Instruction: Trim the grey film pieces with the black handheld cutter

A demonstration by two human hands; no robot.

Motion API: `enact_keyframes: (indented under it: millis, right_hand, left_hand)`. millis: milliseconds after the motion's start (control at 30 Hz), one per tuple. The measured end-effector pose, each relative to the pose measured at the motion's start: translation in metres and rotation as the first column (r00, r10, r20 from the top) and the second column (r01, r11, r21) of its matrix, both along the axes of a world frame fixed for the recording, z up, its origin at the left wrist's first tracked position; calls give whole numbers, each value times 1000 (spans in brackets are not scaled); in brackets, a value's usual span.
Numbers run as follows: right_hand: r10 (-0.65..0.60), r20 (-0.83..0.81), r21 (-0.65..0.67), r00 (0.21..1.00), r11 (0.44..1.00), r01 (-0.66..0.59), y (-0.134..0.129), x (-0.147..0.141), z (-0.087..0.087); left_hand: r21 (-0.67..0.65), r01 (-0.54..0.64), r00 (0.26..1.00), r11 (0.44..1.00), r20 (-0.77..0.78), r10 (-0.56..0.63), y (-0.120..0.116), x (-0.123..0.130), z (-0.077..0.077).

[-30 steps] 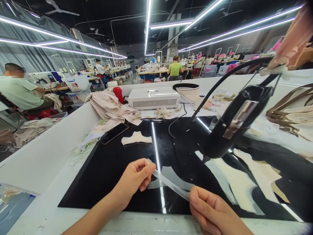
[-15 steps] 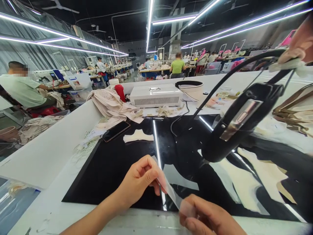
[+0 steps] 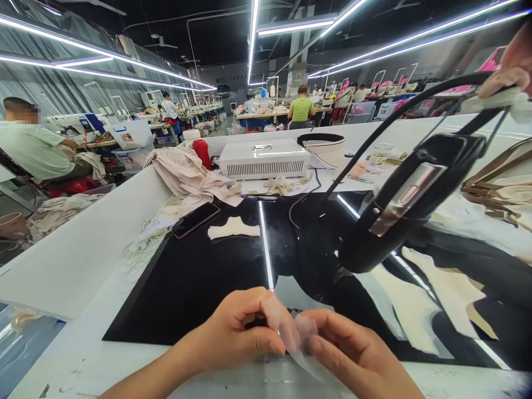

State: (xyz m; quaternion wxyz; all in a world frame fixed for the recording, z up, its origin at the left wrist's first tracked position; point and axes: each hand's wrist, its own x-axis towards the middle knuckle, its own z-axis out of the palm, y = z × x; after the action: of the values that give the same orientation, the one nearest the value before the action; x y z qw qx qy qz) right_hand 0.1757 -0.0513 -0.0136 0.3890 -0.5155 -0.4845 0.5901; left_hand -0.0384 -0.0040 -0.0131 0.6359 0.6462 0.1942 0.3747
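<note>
My left hand (image 3: pixel 249 327) and my right hand (image 3: pixel 343 346) are close together over the front edge of the black glossy board (image 3: pixel 166 299). Between them is a thin translucent film (image 3: pixel 301 360), gripped by the fingers of both; its lower part hangs below, blurred by motion. Just behind the hands, a grey translucent cut piece (image 3: pixel 295 291) lies on the board, partly covered by them. Farther back a stack of cream fabric pieces (image 3: pixel 233 228) lies beside a phone (image 3: pixel 195 220).
A black hanging device (image 3: pixel 411 199) with a cable looms at the right, over cream cut pieces (image 3: pixel 415 310). Behind the board stand a white vented box (image 3: pixel 264 160) and heaped beige fabric (image 3: pixel 187 177). Several people sit at machines in the background.
My hands have come together and the left one has moved right and down. The film, earlier stretched between them, now hangs bent below the fingers. The view has shifted slightly.
</note>
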Motion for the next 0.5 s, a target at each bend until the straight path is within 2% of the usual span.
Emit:
enact_keyframes:
  millis: [133, 233, 333, 500]
  right_hand:
    - [-32, 63, 45, 998, 999, 29, 4, -2, 0]
    - [-62, 155, 143, 986, 989, 39, 7, 1, 2]
    - [-40, 177, 190, 983, 982, 5, 10, 1, 5]
    - [-25, 176, 183, 984, 983, -8, 14, -2, 5]
  left_hand:
    - [-8, 17, 1000, 1000, -23, -17, -1, 2, 2]
    - [-112, -50, 999, 992, 0, 51, 0, 5, -1]
    - [-235, -132, 991, 963, -45, 125, 3, 10, -6]
    - [-376, -120, 991, 919, -96, 90, 7, 14, -11]
